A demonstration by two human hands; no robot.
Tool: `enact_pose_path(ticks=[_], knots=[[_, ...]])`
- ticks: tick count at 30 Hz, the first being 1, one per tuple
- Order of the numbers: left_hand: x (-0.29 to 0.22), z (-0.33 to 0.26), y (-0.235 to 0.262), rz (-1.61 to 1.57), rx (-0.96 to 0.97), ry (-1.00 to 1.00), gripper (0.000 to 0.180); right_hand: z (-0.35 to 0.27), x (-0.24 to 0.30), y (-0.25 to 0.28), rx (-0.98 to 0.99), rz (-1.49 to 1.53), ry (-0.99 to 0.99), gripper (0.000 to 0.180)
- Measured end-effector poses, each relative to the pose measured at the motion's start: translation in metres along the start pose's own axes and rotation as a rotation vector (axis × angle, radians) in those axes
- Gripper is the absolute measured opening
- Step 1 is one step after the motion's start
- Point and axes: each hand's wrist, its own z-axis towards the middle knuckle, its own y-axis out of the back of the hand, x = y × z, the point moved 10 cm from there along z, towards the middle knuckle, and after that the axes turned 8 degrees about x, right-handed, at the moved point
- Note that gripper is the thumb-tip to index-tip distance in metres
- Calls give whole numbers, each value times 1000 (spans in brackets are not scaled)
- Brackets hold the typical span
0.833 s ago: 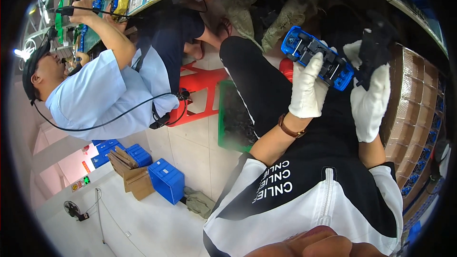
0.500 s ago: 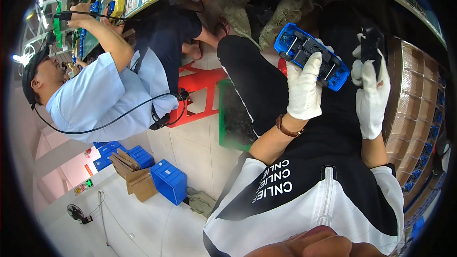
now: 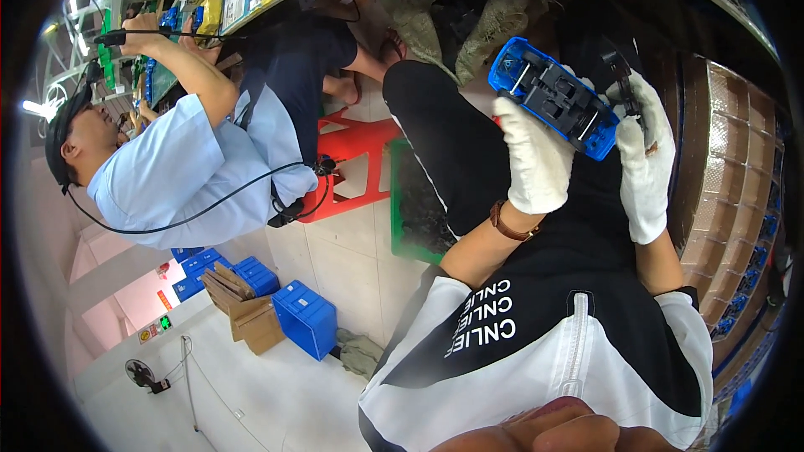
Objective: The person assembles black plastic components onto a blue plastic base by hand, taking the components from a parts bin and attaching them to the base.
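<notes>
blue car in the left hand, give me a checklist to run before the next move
1. Car held: ok, in the left hand.
2. Car's inner side visible: ok, black interior faces the camera.
3. Right hand free: not ok, it holds a black part.
4. Black part touching car: cannot tell, they lie close together in view.
5. Gloves on: ok, both hands.
6. Car's outer side: cannot tell, turned away.

car [image 3: 557, 99] left of right hand [image 3: 646, 169]
</notes>
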Motion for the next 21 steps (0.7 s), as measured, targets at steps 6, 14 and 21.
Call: enact_pose_path(ticks=[6,14,21], knots=[[4,1,2,14,33,32,85,2,-8,-1,25,-8,-105,46],[9,2,-2,-67,28,58,83,3,-7,1,0,51,-112,42],[17,0,-2,-189,-55,69,81,-6,-1,16,-12,-26,33,71]])
